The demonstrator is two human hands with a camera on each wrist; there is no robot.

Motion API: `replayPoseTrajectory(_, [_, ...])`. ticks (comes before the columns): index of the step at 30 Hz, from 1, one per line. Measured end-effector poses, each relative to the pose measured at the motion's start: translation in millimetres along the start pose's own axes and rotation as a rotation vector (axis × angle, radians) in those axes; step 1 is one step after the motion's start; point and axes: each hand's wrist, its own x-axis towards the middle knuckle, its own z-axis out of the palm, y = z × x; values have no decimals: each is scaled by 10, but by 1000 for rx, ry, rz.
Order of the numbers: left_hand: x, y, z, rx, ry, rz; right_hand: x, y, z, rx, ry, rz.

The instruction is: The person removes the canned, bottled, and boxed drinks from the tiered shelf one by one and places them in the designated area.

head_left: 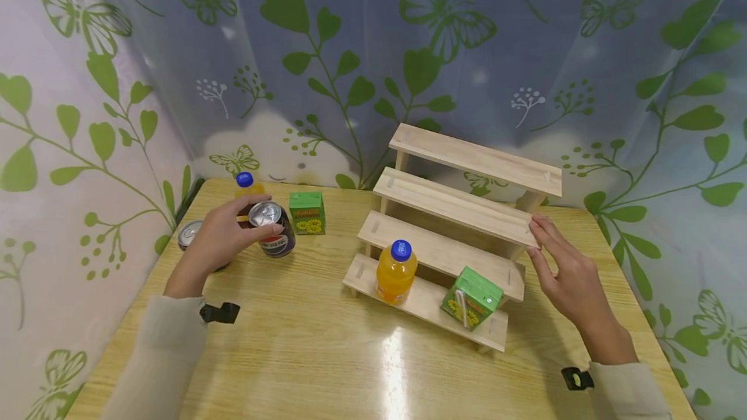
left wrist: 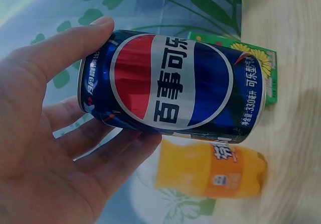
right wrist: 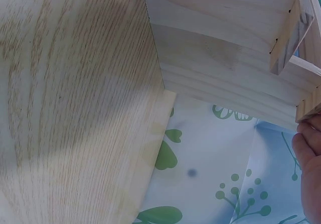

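My left hand (head_left: 224, 232) grips a dark blue cola can (head_left: 277, 238) near its top, thumb on one side and fingers on the other. In the left wrist view the can (left wrist: 170, 83) shows its red, white and blue label; whether its base touches the table is unclear. My right hand (head_left: 572, 277) touches the right end of a stepped wooden rack (head_left: 455, 206) with fairly straight fingers. In the right wrist view, fingertips (right wrist: 303, 146) meet the wood. On the lowest step stand an orange juice bottle (head_left: 395, 274) with a blue cap and a green drink carton (head_left: 473, 300).
Behind the left hand are another orange bottle (head_left: 245, 180), partly hidden, and a second green carton (head_left: 307, 212). Another can (head_left: 189, 233) stands at the table's left edge, partly covered by the hand. A leaf-patterned curtain (head_left: 350, 31) hangs behind the wooden table (head_left: 292, 355).
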Motion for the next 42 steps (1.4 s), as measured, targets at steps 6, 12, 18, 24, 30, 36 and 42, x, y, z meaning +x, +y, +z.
replayPoseTrajectory(6, [-29, -127, 35, -1, 7, -12, -2, 7, 3, 3, 5, -11])
replayPoseTrajectory(12, [-58, -209, 68, 1, 2, -46, -5, 16, 8, 6, 5, -16])
replayPoseTrajectory(18, [-87, -283, 114, 11, 8, -68, -8, 15, 12, 1, 3, -10])
replayPoseTrajectory(24, [-89, -352, 153, 37, 15, -79, -9, 20, 17, 1, 8, -15])
replayPoseTrajectory(30, [-75, -392, 182, 27, 7, -90, -2, 30, 17, -2, 14, -10])
replayPoseTrajectory(36, [-68, -420, 193, 35, 7, -97, -2, 23, 15, 1, 12, -10])
replayPoseTrajectory(42, [-65, -434, 198, 30, 4, -110, -3, 11, 12, 1, 6, -5])
